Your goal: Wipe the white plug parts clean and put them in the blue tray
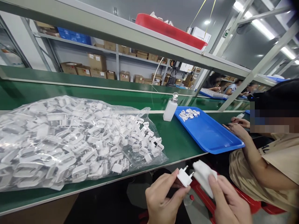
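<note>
hands [158, 202] close together, plug [185, 178] in left

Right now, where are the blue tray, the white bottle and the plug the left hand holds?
Blue tray [210, 133]: head view, bare bottom.
White dispenser bottle [170, 111]: head view, body.
Two-pin plug [184, 178]: head view, white casing.

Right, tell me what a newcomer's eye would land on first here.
Probably the big clear bag of white parts, on the left of the green bench. Next come the blue tray to the bag's right and, in front, the left hand holding a white two-pin plug.
</note>
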Motion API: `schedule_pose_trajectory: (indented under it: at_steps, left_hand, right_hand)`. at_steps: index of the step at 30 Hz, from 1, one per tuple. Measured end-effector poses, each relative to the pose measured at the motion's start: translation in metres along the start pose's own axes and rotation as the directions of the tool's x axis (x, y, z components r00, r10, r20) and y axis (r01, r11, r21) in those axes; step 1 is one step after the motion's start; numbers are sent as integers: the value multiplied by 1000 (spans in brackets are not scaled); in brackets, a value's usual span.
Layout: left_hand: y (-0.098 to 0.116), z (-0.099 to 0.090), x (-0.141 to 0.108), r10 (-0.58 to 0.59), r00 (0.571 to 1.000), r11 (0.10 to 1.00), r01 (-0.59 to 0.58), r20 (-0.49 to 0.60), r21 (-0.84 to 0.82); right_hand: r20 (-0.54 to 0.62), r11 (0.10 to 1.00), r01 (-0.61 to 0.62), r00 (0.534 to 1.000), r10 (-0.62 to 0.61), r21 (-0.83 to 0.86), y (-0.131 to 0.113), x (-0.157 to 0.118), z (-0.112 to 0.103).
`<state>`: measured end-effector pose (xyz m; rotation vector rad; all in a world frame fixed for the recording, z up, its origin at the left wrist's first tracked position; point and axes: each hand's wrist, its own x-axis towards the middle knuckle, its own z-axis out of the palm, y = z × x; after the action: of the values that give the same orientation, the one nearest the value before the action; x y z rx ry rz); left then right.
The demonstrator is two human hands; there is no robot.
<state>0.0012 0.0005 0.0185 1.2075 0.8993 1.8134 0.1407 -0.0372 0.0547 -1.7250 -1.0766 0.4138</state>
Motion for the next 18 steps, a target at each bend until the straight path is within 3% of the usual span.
schedule_pose_trajectory:
  at_steps: [2, 5, 7, 9, 12, 14, 16, 18]
  left_hand:
    - [-2, 2, 0, -80, 996, 996, 82, 46, -42]
    - [-6, 2, 1, -108, 988, 993, 113, 109, -44]
    - [-8, 1, 2, -118, 977, 992, 124, 177, -21]
    - [-9, 1, 2, -128, 971, 991, 135, 200, -20]
    - [-7, 5, 0, -230, 966, 966, 241, 117, -89]
    - [-6, 9, 1, -418, 901, 875, 434, 120, -215]
    - [-3, 12, 4, -602, 773, 685, 628, 200, -368]
    - [3, 13, 11, -717, 646, 484, 732, 263, -479]
  right_hand:
    - [163, 937, -172, 978, 127, 305, 3, -2, 11]
    - [324, 686, -411, 909, 261, 601, 8, -6, 26]
    - [378, 564, -477, 878, 292, 674, 10, -6, 32]
    - [398, 497, -496, 868, 296, 712, 11, -5, 35]
    - [423, 448, -518, 855, 300, 728, 9, -2, 35]
    - [445, 425, -544, 838, 315, 724, 7, -2, 34]
    - [460, 390, -567, 821, 337, 726, 5, 0, 33]
    - [458, 359, -575, 812, 362, 735, 6, 4, 29]
